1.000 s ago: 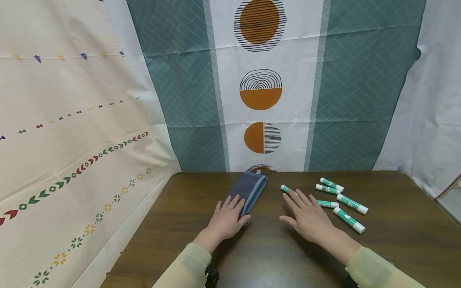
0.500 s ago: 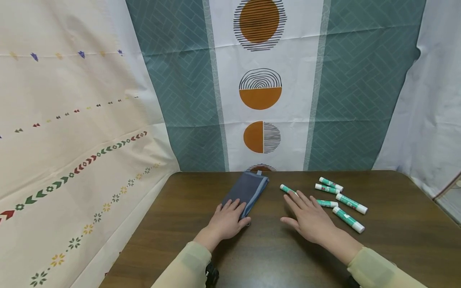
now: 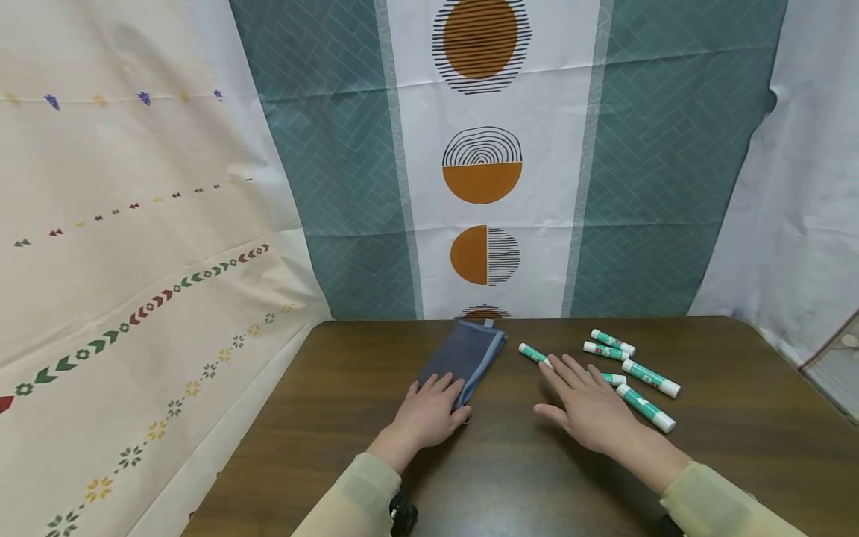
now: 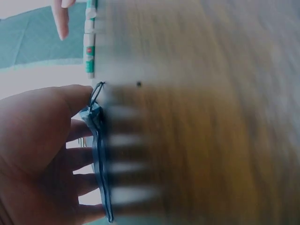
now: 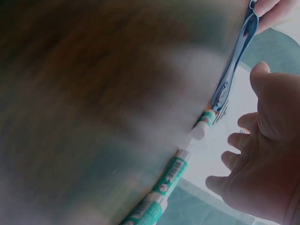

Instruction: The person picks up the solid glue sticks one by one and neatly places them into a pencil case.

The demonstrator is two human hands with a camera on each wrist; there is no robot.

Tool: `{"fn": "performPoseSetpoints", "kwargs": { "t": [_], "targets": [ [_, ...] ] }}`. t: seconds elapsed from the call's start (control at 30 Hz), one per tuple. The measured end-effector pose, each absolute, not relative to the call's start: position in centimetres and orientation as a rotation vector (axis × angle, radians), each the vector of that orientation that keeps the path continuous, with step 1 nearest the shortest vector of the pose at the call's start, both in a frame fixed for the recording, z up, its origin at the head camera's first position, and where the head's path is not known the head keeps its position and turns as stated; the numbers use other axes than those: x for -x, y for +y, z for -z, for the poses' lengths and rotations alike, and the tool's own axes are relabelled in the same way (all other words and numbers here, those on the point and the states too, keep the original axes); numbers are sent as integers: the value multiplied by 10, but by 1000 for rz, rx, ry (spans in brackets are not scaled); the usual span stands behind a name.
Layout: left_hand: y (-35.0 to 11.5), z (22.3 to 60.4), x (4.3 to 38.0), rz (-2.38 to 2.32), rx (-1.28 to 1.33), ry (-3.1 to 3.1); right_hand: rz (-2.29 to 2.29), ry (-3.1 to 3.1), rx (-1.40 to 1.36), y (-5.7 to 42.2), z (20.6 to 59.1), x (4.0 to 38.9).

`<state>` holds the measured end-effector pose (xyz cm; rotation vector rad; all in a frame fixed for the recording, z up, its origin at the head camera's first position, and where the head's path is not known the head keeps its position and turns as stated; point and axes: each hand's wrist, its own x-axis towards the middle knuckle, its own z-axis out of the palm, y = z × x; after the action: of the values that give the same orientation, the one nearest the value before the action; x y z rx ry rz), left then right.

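Note:
My left hand [image 3: 426, 414] rests with straight fingers on the near end of a dark blue zip pouch [image 3: 463, 350] with lighter blue edging. In the left wrist view, the fingertips touch the flat pouch [image 4: 99, 159], and the thumb lies by its small cord loop [image 4: 97, 93]. My right hand [image 3: 593, 406], fingers spread, hovers over the table beside green-and-white glue sticks [image 3: 644, 408] and grips nothing. One glue stick [image 3: 535, 353] lies just beyond its fingertips, and another is partly hidden behind the hand. The right wrist view shows the bare palm [image 5: 262, 154].
Several glue sticks lie loosely grouped on the right of the brown wooden table [image 3: 523, 477], including one [image 3: 613, 342] near the back edge. A patterned cloth [image 3: 483, 253] hangs behind the table, and a cream cloth [image 3: 168, 298] hangs along its left side.
The pouch's right side has settled flatter under my left hand. My right hand has shifted slightly right, showing more of the leftmost glue stick. The head view has turned a little.

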<state>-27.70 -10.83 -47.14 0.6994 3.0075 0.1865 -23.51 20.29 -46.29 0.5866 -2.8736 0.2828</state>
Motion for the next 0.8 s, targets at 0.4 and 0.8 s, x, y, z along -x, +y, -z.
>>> {"fn": "performPoseSetpoints", "kwargs": {
  "t": [0.4,0.8],
  "targets": [
    [-98,468,274,-184,-681,3055,-285,-2867,-556,212,465,240],
    [-93,471,277,-224,-669,3106,-269,-2870,-506,215,465,255]
  ]
}}
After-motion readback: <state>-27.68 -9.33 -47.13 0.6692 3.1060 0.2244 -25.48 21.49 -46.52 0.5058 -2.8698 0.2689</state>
